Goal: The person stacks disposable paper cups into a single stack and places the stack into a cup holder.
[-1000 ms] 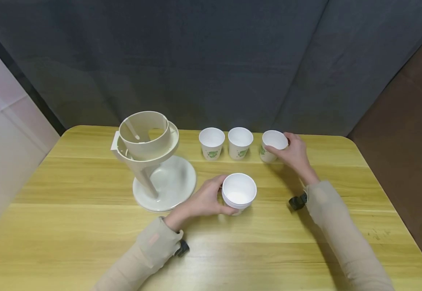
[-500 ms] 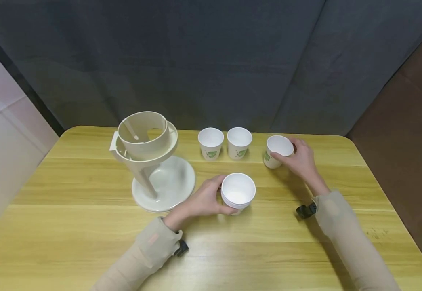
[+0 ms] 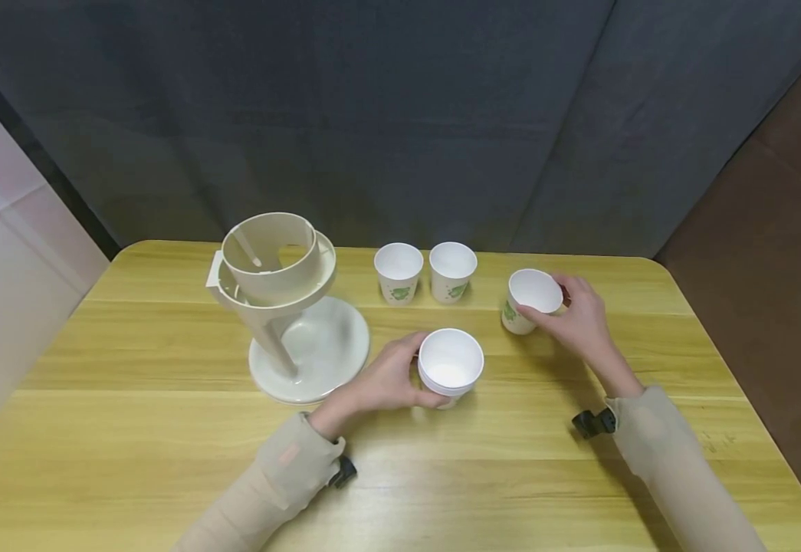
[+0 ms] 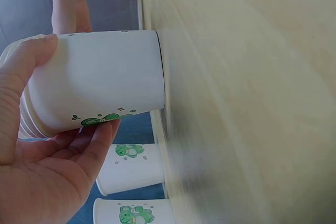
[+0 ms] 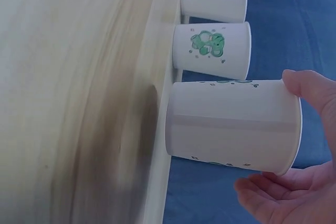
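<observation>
In the head view my left hand (image 3: 388, 377) curls round a stack of nested white paper cups (image 3: 451, 364) near the table's middle. Stacked rims show at its mouth in the left wrist view, and a green bear print lies along the side of the cups (image 4: 105, 80). My right hand (image 3: 582, 318) grips a single paper cup (image 3: 520, 307) near its rim, thumb on one side and fingers on the other. That cup (image 5: 231, 124) is upright, with its base close over the wood. Behind the stack stand two more upright paper cups, a left one (image 3: 398, 272) and a right one (image 3: 452, 272).
A cream plastic stand (image 3: 272, 299) with a ring-shaped holder and round base is to the left of my left hand. The wooden table (image 3: 131, 445) ends at a dark curtain (image 3: 386, 123) behind the cups. A brown panel (image 3: 766, 222) borders the right side.
My right hand has drawn its paper cup away from the back row, toward me and slightly right. The left hand and its stack stay in place.
</observation>
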Demonstrator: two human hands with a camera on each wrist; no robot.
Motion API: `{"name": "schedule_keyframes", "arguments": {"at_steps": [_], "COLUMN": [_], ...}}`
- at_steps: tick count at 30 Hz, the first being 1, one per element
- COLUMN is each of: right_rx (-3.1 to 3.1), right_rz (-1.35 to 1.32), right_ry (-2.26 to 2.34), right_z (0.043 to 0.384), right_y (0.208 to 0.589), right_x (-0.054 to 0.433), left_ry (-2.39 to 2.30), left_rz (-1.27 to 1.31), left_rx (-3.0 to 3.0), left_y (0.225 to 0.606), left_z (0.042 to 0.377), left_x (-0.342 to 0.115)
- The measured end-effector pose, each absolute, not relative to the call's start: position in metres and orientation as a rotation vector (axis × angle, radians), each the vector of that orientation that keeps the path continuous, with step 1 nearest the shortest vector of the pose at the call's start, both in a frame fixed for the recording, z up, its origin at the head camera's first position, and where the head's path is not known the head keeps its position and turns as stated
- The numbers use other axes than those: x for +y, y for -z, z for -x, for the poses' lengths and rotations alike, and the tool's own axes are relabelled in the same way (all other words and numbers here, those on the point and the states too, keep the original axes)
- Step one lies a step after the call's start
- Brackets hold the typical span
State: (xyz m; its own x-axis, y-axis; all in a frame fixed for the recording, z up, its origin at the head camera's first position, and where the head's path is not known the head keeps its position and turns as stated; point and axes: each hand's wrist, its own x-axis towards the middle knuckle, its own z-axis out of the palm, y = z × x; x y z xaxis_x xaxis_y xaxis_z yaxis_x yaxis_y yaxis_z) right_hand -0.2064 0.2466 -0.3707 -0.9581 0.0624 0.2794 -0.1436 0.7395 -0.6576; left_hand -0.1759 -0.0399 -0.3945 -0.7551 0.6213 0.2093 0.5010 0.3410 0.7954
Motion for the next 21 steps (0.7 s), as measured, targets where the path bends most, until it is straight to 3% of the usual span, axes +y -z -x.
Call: {"name": "schedule_keyframes", "arguments": {"at_steps": [21], "right_rx": [-2.647], "right_rz": [-0.217], "right_ry": [-1.057], "right_z": [0.161], "right_y": [0.369], "right_x": [0.241], "left_ry": [-1.383], "left_rz": [-1.036], "left_rx": [2.471], "left_y": [0.397], "left_z": [0.177], "left_x": [-0.040]}}
